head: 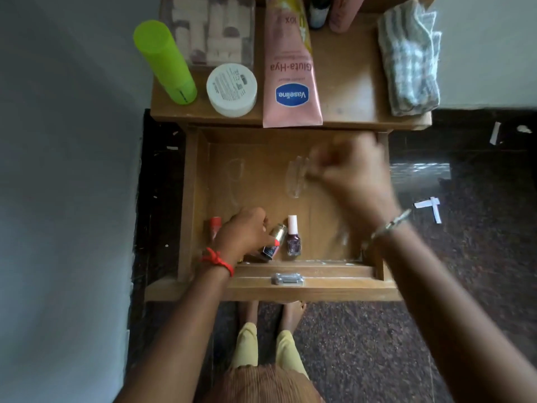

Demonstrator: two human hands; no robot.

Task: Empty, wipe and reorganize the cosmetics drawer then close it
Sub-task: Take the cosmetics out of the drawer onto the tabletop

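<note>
The wooden drawer [220, 181] is pulled open below the table top. My left hand [244, 231] reaches into its near left corner and grips a gold-capped dark bottle [273, 241] lying tilted there. A red-capped item [215, 225] lies just left of that hand. A purple nail polish with a pale pink cap [293, 237] rests to the right of the bottle. My right hand [348, 173] is blurred over the drawer's right half, fingers curled on a clear plastic piece [295, 177].
On the table top stand a lime green bottle [165, 62], a white jar [231, 89], a pink Vaseline tube [290, 71], a clear box of pads [209, 30] and a folded striped cloth [409, 59]. Paper scraps [430, 206] lie on the dark floor at right.
</note>
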